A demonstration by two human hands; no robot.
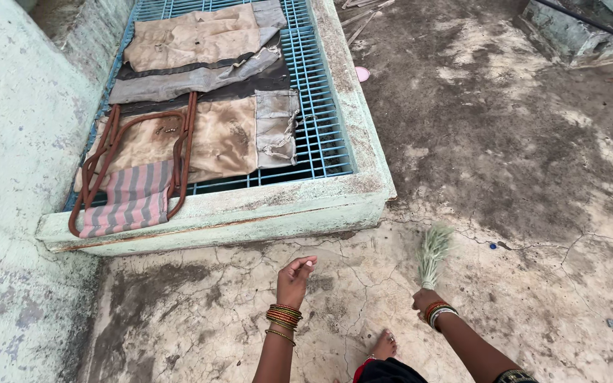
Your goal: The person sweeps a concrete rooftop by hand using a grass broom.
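Observation:
My right hand (pixel 424 301) grips the handle of a short grass broom (pixel 433 253) whose pale green bristles point up and away over the cracked concrete floor. My left hand (pixel 294 279) hangs free in front of me, fingers loosely curled, holding nothing. Bangles ring both wrists. My bare foot (pixel 384 345) shows below between the arms.
A raised concrete curb (pixel 250 213) frames a blue metal grate (pixel 321 106) covered with worn sacks and a folded striped chair (pixel 129 191). A pale wall (pixel 8 177) stands at left. A small pink lid (pixel 362 73) and a blue cap (pixel 493 246) lie on the stained floor.

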